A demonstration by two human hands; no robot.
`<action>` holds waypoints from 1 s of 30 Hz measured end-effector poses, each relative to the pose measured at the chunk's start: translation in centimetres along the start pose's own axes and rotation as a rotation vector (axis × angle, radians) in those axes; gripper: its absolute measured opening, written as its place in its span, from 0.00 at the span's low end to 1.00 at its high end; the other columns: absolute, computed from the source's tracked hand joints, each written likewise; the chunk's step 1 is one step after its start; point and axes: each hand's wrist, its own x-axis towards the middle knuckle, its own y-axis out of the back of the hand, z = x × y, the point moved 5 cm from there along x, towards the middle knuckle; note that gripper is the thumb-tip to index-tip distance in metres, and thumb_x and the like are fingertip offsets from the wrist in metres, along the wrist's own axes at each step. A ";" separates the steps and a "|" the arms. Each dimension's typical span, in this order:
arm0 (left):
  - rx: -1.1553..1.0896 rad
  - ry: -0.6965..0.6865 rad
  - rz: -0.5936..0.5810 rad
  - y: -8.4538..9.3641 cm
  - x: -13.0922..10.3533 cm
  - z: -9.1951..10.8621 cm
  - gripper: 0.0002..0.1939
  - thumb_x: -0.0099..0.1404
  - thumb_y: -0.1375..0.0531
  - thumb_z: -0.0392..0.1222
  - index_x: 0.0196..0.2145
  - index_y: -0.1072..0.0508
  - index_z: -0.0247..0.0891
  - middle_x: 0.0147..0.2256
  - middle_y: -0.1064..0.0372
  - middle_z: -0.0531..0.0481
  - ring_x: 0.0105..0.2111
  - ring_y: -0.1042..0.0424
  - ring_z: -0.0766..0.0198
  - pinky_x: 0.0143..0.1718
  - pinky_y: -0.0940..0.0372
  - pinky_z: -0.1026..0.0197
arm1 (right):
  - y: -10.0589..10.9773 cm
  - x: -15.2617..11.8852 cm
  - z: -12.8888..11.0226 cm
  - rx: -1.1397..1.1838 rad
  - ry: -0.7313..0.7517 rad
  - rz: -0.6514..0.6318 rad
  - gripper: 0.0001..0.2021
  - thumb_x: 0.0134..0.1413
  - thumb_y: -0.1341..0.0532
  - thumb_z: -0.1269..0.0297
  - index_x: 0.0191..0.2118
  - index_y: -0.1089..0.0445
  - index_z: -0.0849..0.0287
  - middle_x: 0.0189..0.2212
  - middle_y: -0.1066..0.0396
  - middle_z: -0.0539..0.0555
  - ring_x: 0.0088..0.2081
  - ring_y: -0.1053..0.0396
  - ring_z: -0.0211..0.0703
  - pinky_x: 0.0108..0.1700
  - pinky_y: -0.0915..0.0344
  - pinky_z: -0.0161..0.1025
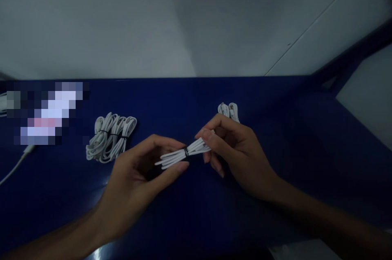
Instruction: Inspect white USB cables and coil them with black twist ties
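Note:
Between my hands, above the blue table, is a coiled white cable (pixel 174 157) bound at its middle by a black tie (pixel 185 152). My left hand (pixel 134 174) holds it near the tie, index finger above and thumb below. The far end of the coil is pinched between the thumb and fingers of my right hand (pixel 232 143), which partly hide that end. To the left lies a pile of similar tied white cables (pixel 112 137). More coiled white cable (pixel 228 110) rests just behind my right hand, partly covered by it.
The blue tabletop (pixel 171 101) meets a pale wall (pixel 128 27) at the back. A pixelated bright object (pixel 55 113) sits at the left with a white cord (pixel 15 166) running from it. Dark blue bars (pixel 346 68) stand at the right.

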 end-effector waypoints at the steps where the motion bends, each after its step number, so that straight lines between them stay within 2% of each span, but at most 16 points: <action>1: 0.007 -0.027 0.017 0.1 0.0 0.1 0.11 0.69 0.24 0.41 0.48 0.14 0.51 0.43 0.15 0.52 0.42 0.17 0.58 0.44 0.23 0.62 | -0.1 0.0 0.0 0.015 -0.009 -0.015 0.10 0.74 0.31 0.56 0.42 0.24 0.56 0.26 0.24 0.45 0.20 0.33 0.31 0.21 0.34 0.27; 9: 0.126 -0.224 0.110 0.0 -0.6 1.9 0.13 0.68 0.24 0.37 0.46 0.12 0.56 0.42 0.15 0.56 0.41 0.17 0.59 0.41 0.22 0.62 | -0.2 -0.5 -0.4 0.019 0.020 -0.069 0.07 0.76 0.33 0.59 0.45 0.21 0.56 0.29 0.24 0.47 0.22 0.30 0.31 0.23 0.31 0.28; 15: 0.340 -0.353 0.135 -0.2 -0.9 2.4 0.12 0.68 0.25 0.36 0.46 0.15 0.52 0.40 0.15 0.56 0.38 0.17 0.60 0.36 0.24 0.61 | -0.4 -0.7 -0.3 0.062 -0.016 -0.090 0.08 0.76 0.33 0.59 0.44 0.22 0.57 0.28 0.25 0.47 0.22 0.32 0.31 0.22 0.32 0.28; 19: 0.409 -0.424 0.177 -0.3 -1.2 3.1 0.11 0.67 0.24 0.35 0.44 0.16 0.49 0.36 0.16 0.56 0.31 0.19 0.63 0.30 0.26 0.62 | -0.9 -0.7 0.2 0.120 -0.079 -0.179 0.09 0.78 0.36 0.58 0.45 0.23 0.57 0.30 0.24 0.47 0.23 0.31 0.30 0.24 0.32 0.27; 24: 0.443 -0.502 0.136 -0.6 -1.4 3.9 0.14 0.64 0.27 0.29 0.44 0.17 0.46 0.36 0.16 0.57 0.31 0.18 0.65 0.31 0.24 0.62 | -1.4 -0.7 0.6 0.179 -0.167 -0.254 0.13 0.80 0.39 0.54 0.47 0.25 0.58 0.33 0.25 0.48 0.26 0.30 0.31 0.26 0.31 0.28; 30: 0.435 -0.501 0.117 -0.6 -1.3 4.1 0.13 0.65 0.27 0.29 0.45 0.16 0.43 0.36 0.15 0.56 0.32 0.17 0.67 0.31 0.23 0.65 | -1.5 -0.6 0.6 0.189 -0.187 -0.252 0.12 0.81 0.39 0.55 0.47 0.26 0.58 0.34 0.26 0.49 0.26 0.31 0.31 0.26 0.31 0.28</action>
